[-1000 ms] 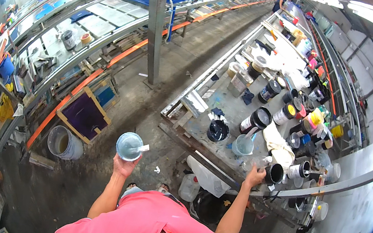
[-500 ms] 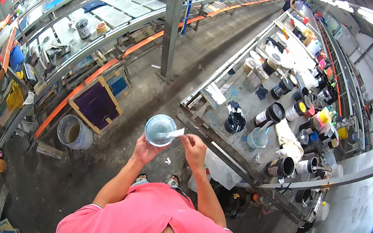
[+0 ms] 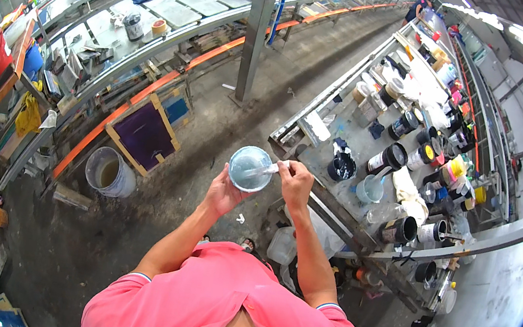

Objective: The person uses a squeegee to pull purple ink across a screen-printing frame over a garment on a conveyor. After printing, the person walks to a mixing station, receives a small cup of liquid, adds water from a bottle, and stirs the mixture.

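My left hand (image 3: 225, 195) holds a small round cup (image 3: 243, 159) of pale bluish, translucent contents from below and the side, above the floor. My right hand (image 3: 297, 185) is closed on the handle of a white flat stirring stick (image 3: 276, 168), whose other end lies inside the cup. Just right of my hands, on the bench, are a dark-smeared tub (image 3: 341, 169) and another translucent tub (image 3: 370, 191) with a stick in it.
A paint-stained bench (image 3: 359, 137) crowded with buckets runs along the right. A steel post (image 3: 250, 55) rises ahead, beside railed printing tables (image 3: 184, 2). A bucket (image 3: 110, 172) and framed screen (image 3: 140, 133) are low at left. A co-worker (image 3: 417, 10) stands far back.
My right hand left the bench beside a black bucket, moved left and took the stick in the cup. My left hand with the cup has shifted right and upward in the picture.
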A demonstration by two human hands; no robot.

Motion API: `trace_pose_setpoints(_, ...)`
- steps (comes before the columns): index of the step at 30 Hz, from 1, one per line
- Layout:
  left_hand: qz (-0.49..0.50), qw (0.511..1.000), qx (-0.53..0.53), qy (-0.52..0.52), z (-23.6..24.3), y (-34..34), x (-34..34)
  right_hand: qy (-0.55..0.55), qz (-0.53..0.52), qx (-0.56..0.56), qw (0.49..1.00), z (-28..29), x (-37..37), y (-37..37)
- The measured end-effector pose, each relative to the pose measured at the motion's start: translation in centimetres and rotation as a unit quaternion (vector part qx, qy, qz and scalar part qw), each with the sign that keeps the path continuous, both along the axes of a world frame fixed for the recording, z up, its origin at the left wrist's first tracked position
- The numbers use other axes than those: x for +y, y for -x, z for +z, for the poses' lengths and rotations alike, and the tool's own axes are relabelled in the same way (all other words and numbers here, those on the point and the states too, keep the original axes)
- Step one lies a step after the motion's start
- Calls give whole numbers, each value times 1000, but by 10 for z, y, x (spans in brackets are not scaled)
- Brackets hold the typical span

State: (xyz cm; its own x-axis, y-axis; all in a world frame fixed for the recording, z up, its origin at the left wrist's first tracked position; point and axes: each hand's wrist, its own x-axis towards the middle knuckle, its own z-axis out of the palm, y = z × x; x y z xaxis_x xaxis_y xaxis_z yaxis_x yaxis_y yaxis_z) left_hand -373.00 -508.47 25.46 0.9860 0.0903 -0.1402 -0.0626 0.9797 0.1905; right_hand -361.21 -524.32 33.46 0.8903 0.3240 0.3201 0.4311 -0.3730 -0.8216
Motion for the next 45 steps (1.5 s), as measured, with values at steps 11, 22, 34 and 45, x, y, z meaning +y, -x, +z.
trace_pose_setpoints(11, -59, 990, 50, -117, 23, 1, 12, 53, 298, -163, 939, 87, 16, -13)
trace_pose_setpoints(22, -64, 992, 52, -94, 20, 24, 13, 194, 301, -339, 870, 98, 14, 3)
trace_pose_setpoints(34, -102, 987, 98, -82, 4, 50, 8, 118, 175, -126, 969, 60, 7, 78)
trace_pose_setpoints(45, -50, 989, 101, -97, 8, 59, 2, 120, 171, -209, 955, 56, -12, 62)
